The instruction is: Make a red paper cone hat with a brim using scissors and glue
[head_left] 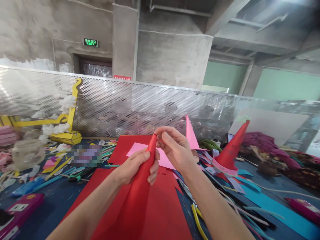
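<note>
My left hand [140,163] is wrapped round a rolled red paper cone [141,185], thumb along its upper side. The cone tilts, its narrow tip pointing up and away, its wide end low in front of me. At the tip, my right hand [176,143] has its fingers curled, with the index fingertip touching the paper. Beneath both hands lies a large red paper sheet [167,206]. Behind it are another red sheet [120,145] and a pink sheet [166,159]. Yellow-handled scissors [196,221] lie beside my right forearm.
A finished-looking red cone [231,148] with a pink band stands at right, and a pink paper cone [192,133] at the back. Scraps, a clear jar [28,155], a yellow paper figure [71,123] and a magenta tool [23,213] are at left. A perforated metal screen [155,100] borders the table.
</note>
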`<state>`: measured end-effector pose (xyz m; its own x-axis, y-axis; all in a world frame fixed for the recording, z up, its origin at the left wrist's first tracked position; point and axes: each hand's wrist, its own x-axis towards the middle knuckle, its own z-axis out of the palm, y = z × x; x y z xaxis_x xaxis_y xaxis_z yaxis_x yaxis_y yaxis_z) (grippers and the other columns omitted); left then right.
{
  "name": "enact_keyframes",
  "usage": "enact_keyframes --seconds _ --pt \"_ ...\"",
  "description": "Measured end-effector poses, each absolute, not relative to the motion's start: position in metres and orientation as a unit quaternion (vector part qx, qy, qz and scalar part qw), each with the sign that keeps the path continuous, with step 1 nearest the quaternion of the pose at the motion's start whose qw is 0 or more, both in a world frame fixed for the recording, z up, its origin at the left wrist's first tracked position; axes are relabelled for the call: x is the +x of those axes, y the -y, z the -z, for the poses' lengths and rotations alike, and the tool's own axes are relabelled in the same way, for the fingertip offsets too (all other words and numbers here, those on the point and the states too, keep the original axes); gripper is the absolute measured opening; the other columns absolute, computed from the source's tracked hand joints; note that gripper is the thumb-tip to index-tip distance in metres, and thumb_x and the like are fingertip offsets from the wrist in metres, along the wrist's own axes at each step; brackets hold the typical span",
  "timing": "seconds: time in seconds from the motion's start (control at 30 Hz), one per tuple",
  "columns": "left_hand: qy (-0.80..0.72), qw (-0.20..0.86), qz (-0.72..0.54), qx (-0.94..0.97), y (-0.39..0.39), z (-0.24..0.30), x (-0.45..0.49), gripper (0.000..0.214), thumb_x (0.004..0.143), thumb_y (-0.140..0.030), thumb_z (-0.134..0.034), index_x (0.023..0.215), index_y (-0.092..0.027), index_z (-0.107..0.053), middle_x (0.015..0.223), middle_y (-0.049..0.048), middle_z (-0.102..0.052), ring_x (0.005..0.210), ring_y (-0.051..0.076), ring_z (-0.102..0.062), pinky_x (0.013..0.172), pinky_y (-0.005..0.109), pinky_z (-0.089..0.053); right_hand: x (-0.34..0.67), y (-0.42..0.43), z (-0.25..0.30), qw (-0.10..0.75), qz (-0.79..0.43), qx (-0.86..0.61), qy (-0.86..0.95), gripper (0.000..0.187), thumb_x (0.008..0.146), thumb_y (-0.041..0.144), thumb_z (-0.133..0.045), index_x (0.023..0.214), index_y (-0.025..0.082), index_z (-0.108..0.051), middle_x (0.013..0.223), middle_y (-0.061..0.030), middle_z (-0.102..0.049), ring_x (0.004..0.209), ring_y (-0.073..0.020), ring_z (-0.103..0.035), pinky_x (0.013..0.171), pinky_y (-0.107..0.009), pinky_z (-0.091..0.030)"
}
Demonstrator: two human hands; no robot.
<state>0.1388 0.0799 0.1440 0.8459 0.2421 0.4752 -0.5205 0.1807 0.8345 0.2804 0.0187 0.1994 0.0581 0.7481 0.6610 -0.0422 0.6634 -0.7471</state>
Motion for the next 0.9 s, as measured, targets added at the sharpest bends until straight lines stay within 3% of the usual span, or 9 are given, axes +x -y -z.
enact_keyframes --seconds 0.27,0.47,0.77,0.9 --pt "0.118 0.723 -0.273 0.623 -0.083 -0.143 0.138 0.026 0.097 -0.039 -0.044 0.098 -0.016 -0.056 0.068 -0.0011 -0.054 0.052 0.01 -0.056 0.056 0.028 -0.05 0.281 -0.014 -0.209 0.627 -0.181 -0.346 0.674 0.013 0.085 0.033 -0.066 0.084 0.02 -0.063 0.077 -0.0003 -0.063 0.07 -0.0121 -0.061 0.069 -0.029 -0.053" --pt "0.11 0.709 -0.266 0.644 -0.082 -0.145 0.135 0.025 0.098 -0.038 -0.042 0.098 -0.016 -0.053 0.068 -0.0015 -0.053 0.052 0.01 -0.054 0.057 0.028 -0.05 0.287 -0.009 -0.214 0.565 -0.09 -0.362 0.736 0.01 0.091 0.03 -0.059 0.087 0.021 -0.061 0.082 -0.0004 -0.063 0.074 -0.0112 -0.059 0.069 -0.026 -0.051" --pt "0.095 0.704 -0.273 0.649 -0.082 -0.145 0.136 0.025 0.098 -0.038 -0.042 0.105 -0.016 -0.051 0.068 -0.0014 -0.053 0.052 0.01 -0.054 0.057 0.028 -0.051 0.283 -0.008 -0.216 0.542 -0.123 -0.372 0.744 0.013 0.096 0.031 -0.052 0.088 0.02 -0.055 0.076 0.0006 -0.059 0.066 -0.0092 -0.055 0.064 -0.025 -0.048" --pt "0.105 0.708 -0.273 0.642 -0.083 -0.145 0.135 0.025 0.098 -0.038 -0.042 0.098 -0.015 -0.053 0.068 -0.001 -0.054 0.052 0.01 -0.055 0.056 0.027 -0.051 0.283 -0.01 -0.21 0.563 -0.173 -0.34 0.733 0.018 0.094 0.03 -0.053 0.111 0.023 -0.056 0.089 -0.0017 -0.064 0.08 -0.0119 -0.061 0.072 -0.027 -0.052"
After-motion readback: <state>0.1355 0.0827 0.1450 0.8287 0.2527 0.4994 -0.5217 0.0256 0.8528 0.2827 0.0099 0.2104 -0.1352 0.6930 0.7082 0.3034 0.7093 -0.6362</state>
